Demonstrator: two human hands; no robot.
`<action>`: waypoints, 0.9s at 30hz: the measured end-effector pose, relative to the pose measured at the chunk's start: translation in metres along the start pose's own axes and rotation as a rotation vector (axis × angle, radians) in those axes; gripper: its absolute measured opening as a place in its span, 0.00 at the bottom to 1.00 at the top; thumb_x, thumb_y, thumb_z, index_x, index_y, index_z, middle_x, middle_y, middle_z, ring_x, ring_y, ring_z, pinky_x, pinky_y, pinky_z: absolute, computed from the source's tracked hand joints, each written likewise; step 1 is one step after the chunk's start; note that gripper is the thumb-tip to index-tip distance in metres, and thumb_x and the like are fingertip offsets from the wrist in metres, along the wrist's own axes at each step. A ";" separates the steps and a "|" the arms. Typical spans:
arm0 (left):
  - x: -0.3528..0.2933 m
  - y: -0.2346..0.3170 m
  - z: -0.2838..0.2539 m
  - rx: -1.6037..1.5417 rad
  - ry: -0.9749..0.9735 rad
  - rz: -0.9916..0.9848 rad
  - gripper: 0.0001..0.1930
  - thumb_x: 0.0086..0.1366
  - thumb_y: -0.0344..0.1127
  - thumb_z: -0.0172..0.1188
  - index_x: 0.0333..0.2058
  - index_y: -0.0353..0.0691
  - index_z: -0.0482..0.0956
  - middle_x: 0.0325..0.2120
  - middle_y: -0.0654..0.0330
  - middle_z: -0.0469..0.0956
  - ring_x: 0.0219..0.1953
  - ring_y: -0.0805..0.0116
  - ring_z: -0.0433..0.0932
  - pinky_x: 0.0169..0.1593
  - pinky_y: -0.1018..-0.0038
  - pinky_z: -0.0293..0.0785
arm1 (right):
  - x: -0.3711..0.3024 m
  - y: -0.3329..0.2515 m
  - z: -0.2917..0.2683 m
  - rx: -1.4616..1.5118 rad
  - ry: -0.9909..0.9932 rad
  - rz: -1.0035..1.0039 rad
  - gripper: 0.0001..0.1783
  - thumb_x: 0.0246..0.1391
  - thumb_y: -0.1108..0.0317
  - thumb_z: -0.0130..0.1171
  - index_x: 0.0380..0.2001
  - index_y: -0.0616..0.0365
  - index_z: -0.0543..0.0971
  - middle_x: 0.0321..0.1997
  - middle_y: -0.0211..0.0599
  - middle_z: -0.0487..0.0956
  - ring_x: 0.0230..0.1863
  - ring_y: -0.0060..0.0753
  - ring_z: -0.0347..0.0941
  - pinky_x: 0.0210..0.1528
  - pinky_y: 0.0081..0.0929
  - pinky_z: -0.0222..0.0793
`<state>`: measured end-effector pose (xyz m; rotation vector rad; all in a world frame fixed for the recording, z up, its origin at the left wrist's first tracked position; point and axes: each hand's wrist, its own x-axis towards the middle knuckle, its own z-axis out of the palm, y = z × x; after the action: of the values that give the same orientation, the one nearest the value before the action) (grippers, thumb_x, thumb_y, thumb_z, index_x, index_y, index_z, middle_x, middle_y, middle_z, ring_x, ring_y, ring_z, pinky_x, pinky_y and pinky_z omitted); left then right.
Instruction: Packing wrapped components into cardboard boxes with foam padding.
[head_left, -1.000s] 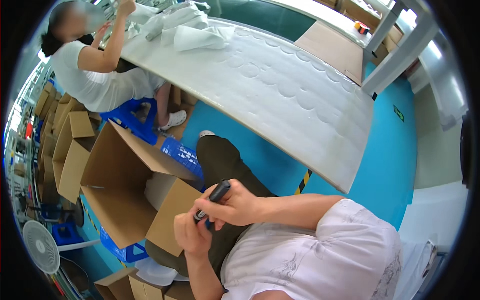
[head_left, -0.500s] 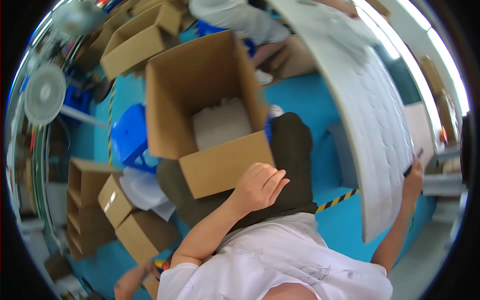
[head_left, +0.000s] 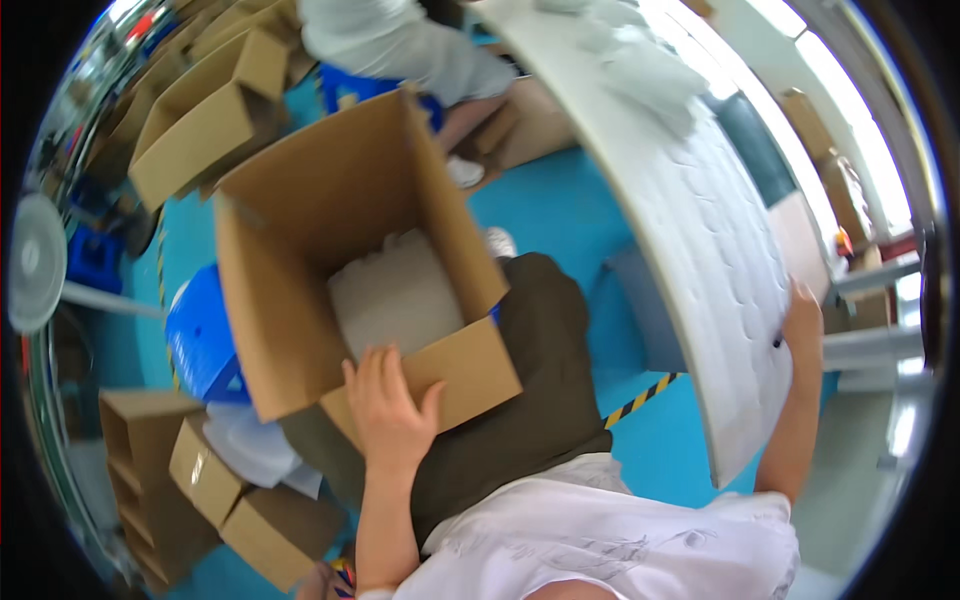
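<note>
A tall open cardboard box (head_left: 325, 165) stands in front of me, leaning against my knees. Inside it lies a pale, whitish stack (head_left: 395, 295) with an uneven top; its kind I cannot make out. My left hand (head_left: 392, 410) rests on the box's near flap (head_left: 465, 375), fingers stretched over the flap's edge and thumb apart. My right hand (head_left: 803, 315) is at the far side of the white-covered table (head_left: 735, 290) to my right. A small dark thing (head_left: 778, 341) shows beside that hand; whether the fingers hold it cannot be seen.
Left of the box are a blue plastic stool (head_left: 205, 335), white wrapping sheets (head_left: 250, 440) and smaller cartons (head_left: 280, 535). Another person's hand (head_left: 322, 582) shows at the bottom left beside a colourful thing. A seated person (head_left: 400, 45) is beyond the box. White bags (head_left: 640, 70) lie on the table.
My left hand has moved left and down from above my lap onto the near flap, its fingers opening out. My right hand has shifted up slightly along the table. The whole view has swung.
</note>
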<state>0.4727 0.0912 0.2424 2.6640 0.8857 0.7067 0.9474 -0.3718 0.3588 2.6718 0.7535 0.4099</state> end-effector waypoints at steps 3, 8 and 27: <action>0.002 -0.006 0.005 0.011 -0.082 -0.007 0.32 0.56 0.44 0.73 0.55 0.33 0.74 0.47 0.45 0.76 0.52 0.47 0.74 0.66 0.45 0.62 | 0.070 -0.103 -0.053 0.312 0.250 -0.136 0.18 0.60 0.77 0.52 0.53 0.58 0.78 0.42 0.53 0.80 0.46 0.58 0.77 0.48 0.45 0.74; 0.008 -0.007 0.014 -0.004 -0.076 -0.007 0.30 0.55 0.43 0.73 0.52 0.33 0.76 0.44 0.47 0.77 0.50 0.45 0.73 0.61 0.52 0.63 | 0.204 -0.186 -0.070 0.396 0.543 -0.424 0.14 0.57 0.73 0.61 0.47 0.58 0.81 0.43 0.47 0.82 0.50 0.52 0.78 0.58 0.41 0.73; 0.010 -0.007 0.007 -0.090 -0.031 -0.067 0.29 0.52 0.44 0.75 0.49 0.36 0.78 0.42 0.50 0.79 0.48 0.47 0.75 0.59 0.55 0.65 | 0.287 -0.236 -0.084 0.145 0.491 -0.640 0.18 0.52 0.80 0.54 0.49 0.64 0.73 0.43 0.54 0.77 0.46 0.55 0.76 0.50 0.47 0.73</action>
<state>0.4797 0.1024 0.2370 2.5466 0.9088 0.6719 1.0455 -0.0054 0.3950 2.2770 1.7608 0.8598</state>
